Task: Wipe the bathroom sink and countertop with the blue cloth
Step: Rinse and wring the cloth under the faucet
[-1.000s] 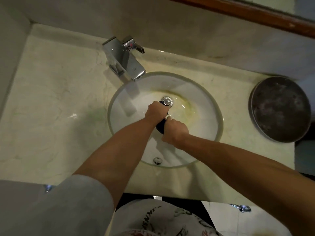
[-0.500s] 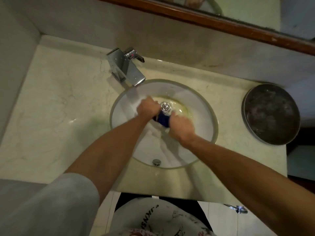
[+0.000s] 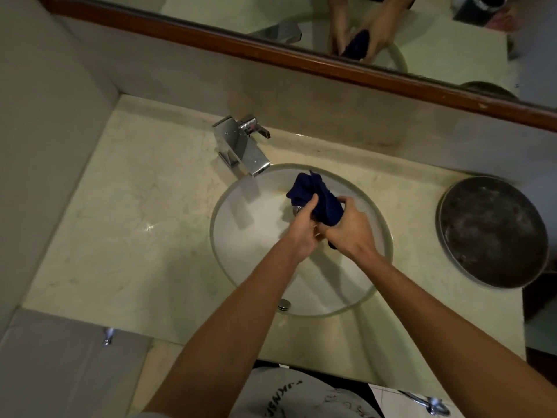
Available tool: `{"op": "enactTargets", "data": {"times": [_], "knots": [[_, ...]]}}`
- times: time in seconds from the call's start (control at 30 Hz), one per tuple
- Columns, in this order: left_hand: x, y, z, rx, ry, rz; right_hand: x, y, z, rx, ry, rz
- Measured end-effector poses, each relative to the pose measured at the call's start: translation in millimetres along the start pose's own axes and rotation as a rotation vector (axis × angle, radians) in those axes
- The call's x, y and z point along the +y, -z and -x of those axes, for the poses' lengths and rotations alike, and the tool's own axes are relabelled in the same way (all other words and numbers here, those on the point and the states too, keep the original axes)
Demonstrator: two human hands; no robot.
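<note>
Blue cloth (image 3: 316, 197) bunched, soft | both hands grip | round glossy sink (image 3: 241, 236)

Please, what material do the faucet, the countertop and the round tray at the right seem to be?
Faucet: polished metal, likely chrome; it gives mirror-like reflections. Countertop: pale glossy stone, probably marble, with grey veins and a bright glint. Round tray: seemingly dull metal, dark and blotchy inside with a lighter rim; uncertain.

A dark navy-blue bunched cloth (image 3: 319, 200) showed against the round white basin (image 3: 250, 236), set in a cream countertop (image 3: 135, 206) veined with faint grey marbling, beside a shiny chrome faucet (image 3: 241, 146) and a mottled dark-brown round pan (image 3: 491, 230).
</note>
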State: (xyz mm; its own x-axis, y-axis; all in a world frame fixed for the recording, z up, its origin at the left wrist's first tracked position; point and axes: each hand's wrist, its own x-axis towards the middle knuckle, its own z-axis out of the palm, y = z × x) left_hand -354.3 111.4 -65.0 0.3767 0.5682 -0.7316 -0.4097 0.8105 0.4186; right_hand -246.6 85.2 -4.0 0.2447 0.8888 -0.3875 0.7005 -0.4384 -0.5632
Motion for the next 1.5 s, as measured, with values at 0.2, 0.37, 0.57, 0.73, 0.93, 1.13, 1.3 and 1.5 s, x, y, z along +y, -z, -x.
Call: {"op": "enactTargets", "data": {"times": [0.2,0.37,0.57,0.73,0.93,1.13,1.3,1.5], "knots": [[14,5,5,0.014,-0.076,0.038,3,6,-5,-0.272,-0.246,-0.691],[19,2,18,-0.003,-0.123,-0.088,10,13,-13,-0.386,-0.337,-0.977],[5,5,37,0.275,-0.237,-0.409,14,26,-6,-0.39,-0.457,-1.074],[-6,1,53,0.272,-0.53,-0.708,14,36,1,-0.461,-0.509,-1.198],[6,-5,53,0.16,-0.49,-0.784,2,41,1,-0.435,-0.491,-1.146],[14,-2,55,0.126,-0.489,-0.733,-2,28,-2,-0.279,-0.428,-0.758],[31,-7,54,0.123,-0.384,-0.625,6,18,2,-0.339,-0.474,-0.878],[34,1,62,-0.123,-0.315,-0.739,13,26,9,-0.46,-0.547,-1.429]]}}
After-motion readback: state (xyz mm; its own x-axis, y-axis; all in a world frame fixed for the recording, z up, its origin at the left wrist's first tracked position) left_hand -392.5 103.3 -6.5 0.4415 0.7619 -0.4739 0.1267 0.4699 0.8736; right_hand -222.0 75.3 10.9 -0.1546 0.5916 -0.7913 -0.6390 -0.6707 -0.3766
